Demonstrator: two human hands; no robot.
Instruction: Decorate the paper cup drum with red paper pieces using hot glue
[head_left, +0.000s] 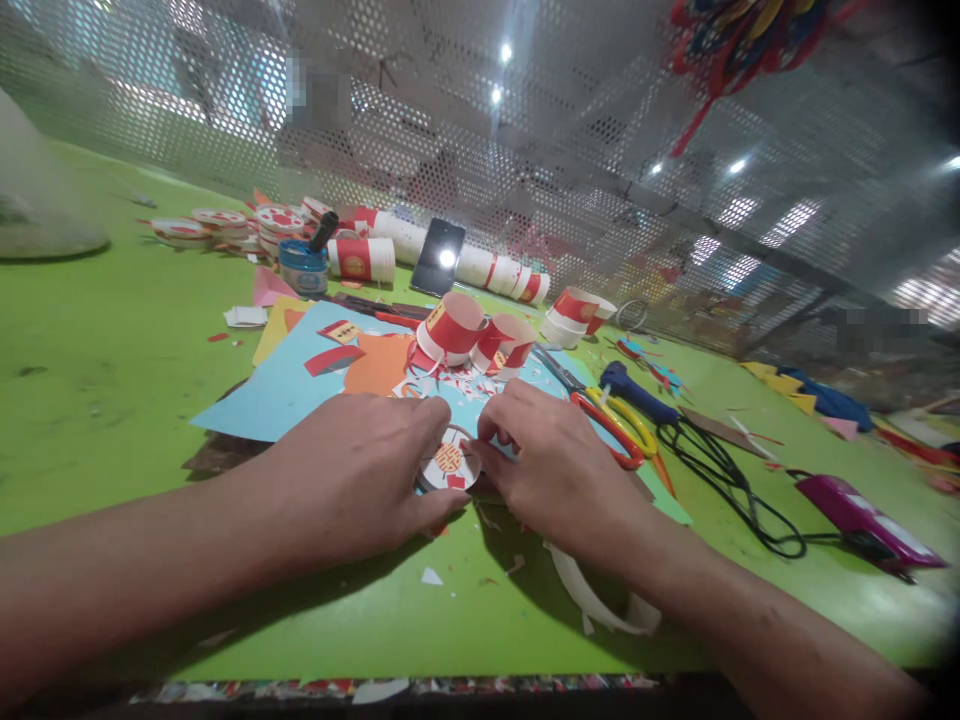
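A small white disc (pixel 450 458) with an orange lattice pattern and a red patch lies between my two hands. My left hand (pixel 367 465) grips its left edge, thumb below and fingers above. My right hand (pixel 544 455) is closed in a pinch at the disc's right side; whatever is between its fingertips is too small to make out. Just beyond the hands, cut red and white paper cups (pixel 452 328) stand on light blue paper (pixel 262 392), beside an orange paper shape (pixel 382 365) and paper scraps.
Red and yellow handled scissors (pixel 619 425), a blue glue gun (pixel 637 393) with a black cable and a magenta device (pixel 866 515) lie to the right. A blue jar (pixel 303 268), phone (pixel 439 257) and stacked cups (pixel 480 265) stand at the back. A white strip (pixel 592 595) lies near my right forearm.
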